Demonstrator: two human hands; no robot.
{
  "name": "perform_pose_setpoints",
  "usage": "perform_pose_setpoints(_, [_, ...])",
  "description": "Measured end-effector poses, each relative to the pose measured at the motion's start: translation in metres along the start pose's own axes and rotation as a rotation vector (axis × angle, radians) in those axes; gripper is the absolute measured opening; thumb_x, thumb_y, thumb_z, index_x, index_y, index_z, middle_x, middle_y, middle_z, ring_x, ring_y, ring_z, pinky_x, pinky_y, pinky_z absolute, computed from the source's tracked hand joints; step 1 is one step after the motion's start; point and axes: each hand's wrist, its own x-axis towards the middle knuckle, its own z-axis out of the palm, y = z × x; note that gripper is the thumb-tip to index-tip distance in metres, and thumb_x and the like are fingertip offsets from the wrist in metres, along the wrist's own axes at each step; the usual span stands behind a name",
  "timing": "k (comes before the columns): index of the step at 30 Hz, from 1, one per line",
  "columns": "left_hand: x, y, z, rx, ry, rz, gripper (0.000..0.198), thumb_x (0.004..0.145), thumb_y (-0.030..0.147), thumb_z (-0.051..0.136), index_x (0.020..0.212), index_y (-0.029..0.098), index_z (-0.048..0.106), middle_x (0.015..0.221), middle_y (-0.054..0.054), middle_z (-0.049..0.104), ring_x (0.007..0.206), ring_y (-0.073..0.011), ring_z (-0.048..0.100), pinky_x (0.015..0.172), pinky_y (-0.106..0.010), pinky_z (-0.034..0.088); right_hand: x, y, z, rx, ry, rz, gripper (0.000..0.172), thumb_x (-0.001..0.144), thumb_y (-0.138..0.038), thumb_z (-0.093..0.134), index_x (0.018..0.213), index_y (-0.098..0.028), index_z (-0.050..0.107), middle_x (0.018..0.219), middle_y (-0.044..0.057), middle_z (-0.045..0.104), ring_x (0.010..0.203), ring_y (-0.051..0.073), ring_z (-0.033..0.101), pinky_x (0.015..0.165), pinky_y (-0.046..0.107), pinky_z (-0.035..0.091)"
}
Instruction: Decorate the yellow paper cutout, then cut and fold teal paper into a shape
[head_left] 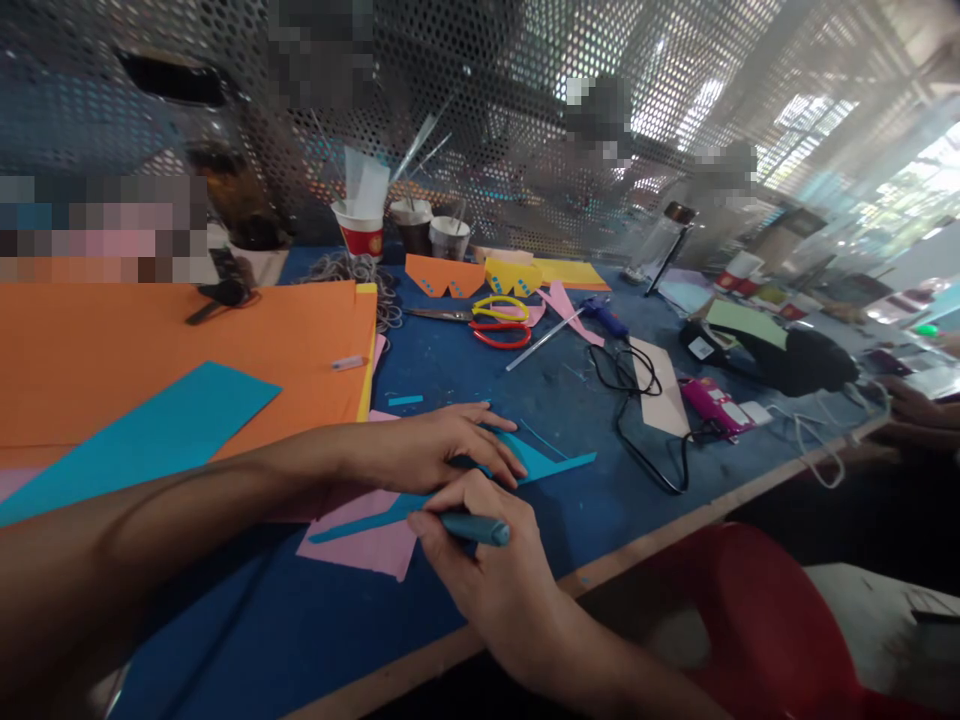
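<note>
The right hand point(491, 570) was closed around a teal-handled tool point(476, 528), gripped pen-fashion with its tip directed toward the blue paper cut-out point(544, 462). Whether the tool was a knife or a marker could not be told. The left hand point(427, 450) was laid open and flat on the cut-out, fingers extended, pinning it against the pink sheet point(367, 545) beneath. The cut-out was located on the blue table point(525, 390), near its front edge and just beyond the right hand.

The step in hand was judged to be a line being worked along the cut-out. The next move was judged to call for firm downward pressure from the left hand and a steady draw of the tool, clear of the left fingertips.

The left forearm was extended across from the left. The right wrist was bent inward from the lower right.

Further out, an orange sheet point(150, 345), scissors point(499, 322), paper cups point(361, 238) and a black cable point(637, 410) were noted.
</note>
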Motion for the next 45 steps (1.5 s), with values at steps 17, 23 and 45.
perform_pose_setpoints(17, [-0.002,-0.017,0.008,0.025,0.069,0.040,0.030,0.100,0.040,0.069,0.130,0.040,0.074,0.143,0.002,0.072,0.157,-0.0262,0.039,0.134,-0.051,0.009,0.000,-0.002,-0.001,-0.088,-0.073,0.002,0.012,0.099,-0.030,0.067,0.092,-0.023,0.062,0.087,0.000,0.074,0.082,0.015,0.072,0.081,0.027,0.055])
perform_pose_setpoints(23, [-0.002,-0.024,0.011,0.026,0.098,0.080,0.029,0.100,0.042,0.067,0.128,0.038,0.076,0.139,0.000,0.074,0.155,-0.0275,0.043,0.134,-0.052,0.010,0.000,0.000,-0.001,-0.063,-0.096,-0.002,0.014,0.102,-0.035,0.064,0.095,-0.023,0.060,0.091,0.000,0.075,0.082,0.015,0.072,0.081,0.027,0.057])
perform_pose_setpoints(45, [-0.002,-0.029,0.013,0.023,0.117,0.091,0.029,0.100,0.039,0.067,0.128,0.039,0.076,0.138,-0.001,0.075,0.154,-0.0269,0.043,0.134,-0.053,0.012,-0.001,-0.001,-0.003,0.005,-0.077,0.000,0.014,0.102,-0.034,0.064,0.094,-0.023,0.061,0.091,0.000,0.075,0.083,0.014,0.072,0.082,0.025,0.057])
